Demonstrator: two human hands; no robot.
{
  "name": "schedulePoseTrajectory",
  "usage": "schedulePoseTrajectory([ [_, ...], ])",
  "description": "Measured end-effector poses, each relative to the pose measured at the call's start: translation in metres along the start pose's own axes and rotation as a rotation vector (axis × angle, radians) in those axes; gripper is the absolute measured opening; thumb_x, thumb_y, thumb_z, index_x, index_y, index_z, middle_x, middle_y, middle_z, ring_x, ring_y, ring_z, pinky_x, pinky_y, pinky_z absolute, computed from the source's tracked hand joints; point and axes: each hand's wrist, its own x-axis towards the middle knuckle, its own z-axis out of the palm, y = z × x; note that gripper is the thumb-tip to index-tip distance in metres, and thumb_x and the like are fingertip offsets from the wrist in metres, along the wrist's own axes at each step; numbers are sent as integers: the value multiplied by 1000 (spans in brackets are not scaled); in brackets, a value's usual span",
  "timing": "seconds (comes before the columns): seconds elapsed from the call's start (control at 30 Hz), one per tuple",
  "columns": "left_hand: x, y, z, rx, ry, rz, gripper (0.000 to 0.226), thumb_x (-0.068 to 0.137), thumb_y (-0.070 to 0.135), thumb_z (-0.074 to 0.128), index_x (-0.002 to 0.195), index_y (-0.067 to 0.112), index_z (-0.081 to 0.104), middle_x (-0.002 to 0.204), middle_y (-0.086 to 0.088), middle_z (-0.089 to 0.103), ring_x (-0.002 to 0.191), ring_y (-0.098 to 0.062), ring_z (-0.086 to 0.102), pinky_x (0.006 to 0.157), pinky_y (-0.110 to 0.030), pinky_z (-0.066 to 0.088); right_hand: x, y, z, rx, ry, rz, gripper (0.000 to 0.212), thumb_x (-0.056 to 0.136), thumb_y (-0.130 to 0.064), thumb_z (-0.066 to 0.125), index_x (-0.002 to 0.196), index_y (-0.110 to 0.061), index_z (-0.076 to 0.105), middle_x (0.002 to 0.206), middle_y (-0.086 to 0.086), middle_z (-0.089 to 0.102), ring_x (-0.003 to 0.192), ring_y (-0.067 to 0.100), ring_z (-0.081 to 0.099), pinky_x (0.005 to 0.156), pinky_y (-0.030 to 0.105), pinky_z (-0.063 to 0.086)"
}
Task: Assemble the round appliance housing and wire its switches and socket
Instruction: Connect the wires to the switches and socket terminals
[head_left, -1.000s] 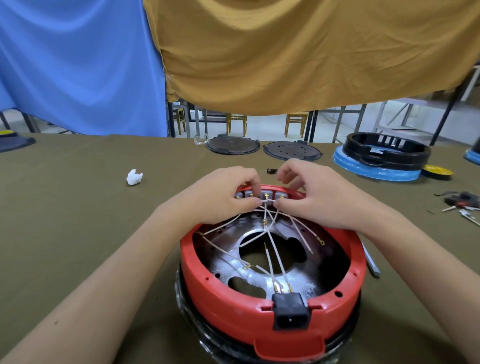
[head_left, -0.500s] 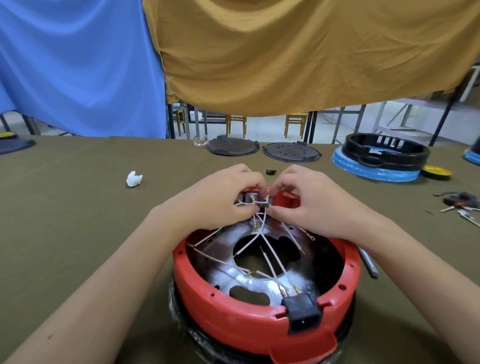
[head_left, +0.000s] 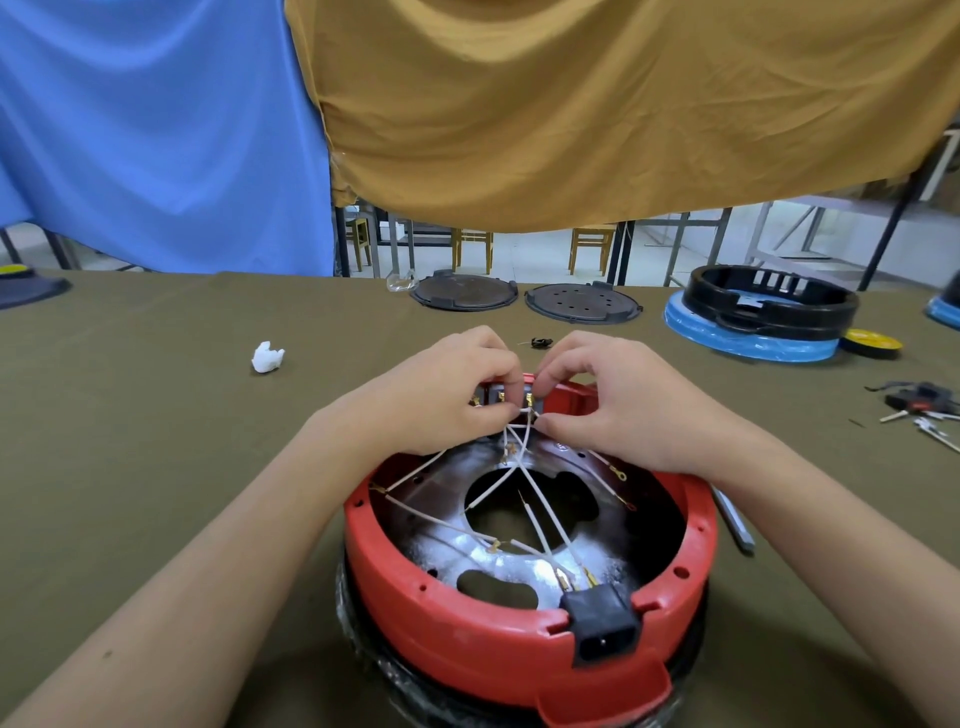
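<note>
- Done: black socket (head_left: 602, 626) seated lower right in red housing (head_left: 467, 639).
- In hand: my left hand (head_left: 441, 395) and right hand (head_left: 618, 400) pinch white wires (head_left: 524, 431) at the switches (head_left: 501, 397), frame centre.
- Left: loose terminals.

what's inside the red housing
Inside the red housing: a shiny metal plate, white wires and the black socket. Both hands cover where the wires meet the switches.

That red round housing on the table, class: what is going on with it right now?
A person is wiring the red housing. Both hands, left hand and right hand, pinch thin white wires at the switch terminals on its far rim. More wires cross the metal plate to the black socket at the near rim.
</note>
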Motion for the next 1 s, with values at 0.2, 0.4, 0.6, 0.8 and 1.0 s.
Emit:
schedulePoseTrajectory([
  [0.2, 0, -1, 0, -4, 5, 3, 26, 91, 27, 64, 77, 45, 52, 109, 14, 46, 93, 6, 48, 81, -16, 35, 0, 1, -1, 23, -11, 8, 13, 78, -25, 80, 89, -23, 74, 106, -16, 63, 96, 6, 61, 86, 20, 44],
  [0.4, -1, -1, 0, -1, 5, 9, 22, 91, 26, 64, 80, 41, 54, 110, 11, 47, 93, 4, 48, 84, -19, 36, 0, 2, -3, 80, -26, 45, 12, 76, -28, 81, 85, -26, 74, 105, -19, 63, 98, 1, 60, 86, 19, 45],
  [0.6, -1, -2, -1, -2, -11, 4, 23, 91, 26, 63, 79, 43, 53, 113, 11, 46, 95, 5, 46, 85, -20, 35, 0, 1, -3, 107, -23, 83, 17, 72, -41, 84, 80, -28, 76, 107, -20, 62, 100, -3, 58, 87, 16, 43],
  [0.8, -1, -2, 0, -15, -15, -10, 17, 92, 27, 63, 82, 39, 56, 115, 11, 47, 101, -3, 49, 88, -23, 37, -1, 1, -1, 18, 20, 98, 26, 69, -47, 83, 83, -28, 72, 105, -15, 60, 95, -1, 57, 77, 8, 40],
  [1.0, -1, -2, -1, -25, -17, -11, 21, 92, 26, 63, 80, 41, 55, 116, 10, 47, 95, 4, 46, 85, -22, 35, 0, 1, -1, -6, -26, 83, 23, 71, -49, 82, 82, -30, 75, 112, -18, 58, 102, -1, 55, 81, 10, 38],
])
